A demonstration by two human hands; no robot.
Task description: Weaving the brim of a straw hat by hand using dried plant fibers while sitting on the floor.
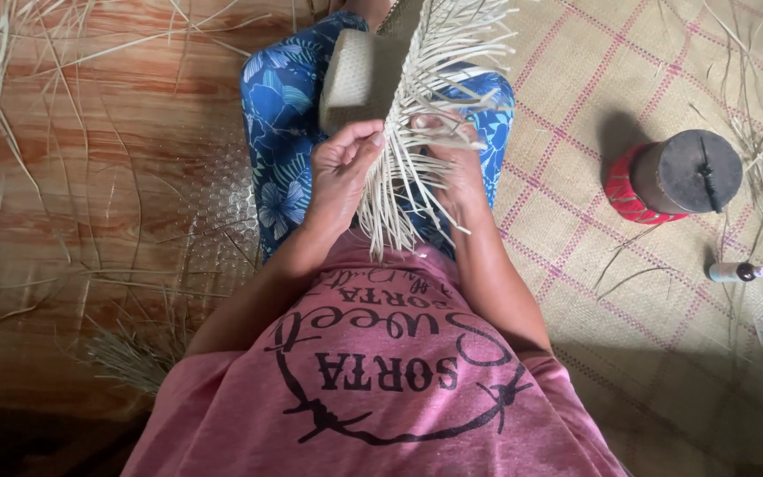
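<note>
A partly woven straw piece [366, 78] rests on my lap, with many loose pale strands [404, 177] fanning out from its edge. My left hand [342, 168] pinches strands at the lower left of the weave. On the right side my right hand [457, 163] grips other strands, partly hidden behind them. Both hands are at the fringe, close together above my blue flowered trousers [280, 106].
A woven mat with pink lines [629, 291] covers the floor on the right. On it stand a dark round block with a red base [677, 172] and a small bottle [736, 271]. Loose straw [125, 349] lies over the wood-patterned floor on the left.
</note>
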